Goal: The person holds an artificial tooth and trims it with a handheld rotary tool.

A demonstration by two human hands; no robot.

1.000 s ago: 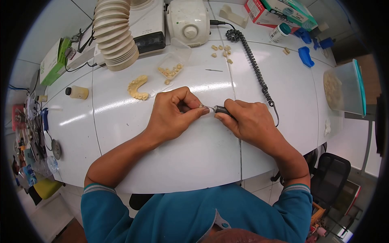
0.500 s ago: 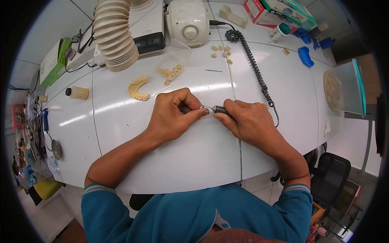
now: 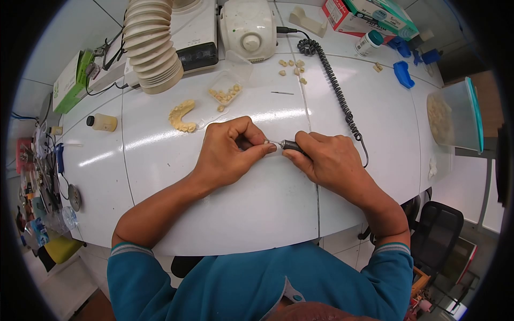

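My left hand (image 3: 229,151) pinches a tiny pale piece between thumb and forefinger; it looks like a dental crown, though most of it is hidden by the fingertips. In my right hand (image 3: 333,162) is a dark rotary handpiece (image 3: 293,146), its thin metal bit pointing left at the piece and meeting it or nearly so. A coiled black cord (image 3: 334,80) runs from near my right hand up to the white control unit (image 3: 248,29). Beyond my left hand lie a yellowish dental arch model (image 3: 182,116) and a small clear box (image 3: 225,96) holding several tooth-coloured pieces.
A ribbed suction hose (image 3: 151,48) hangs at the upper left. Several loose tooth pieces (image 3: 297,71) and a thin metal bur (image 3: 282,93) lie beyond my hands. A small bottle (image 3: 101,122) stands at left, a lidded plastic tub (image 3: 455,117) at right.
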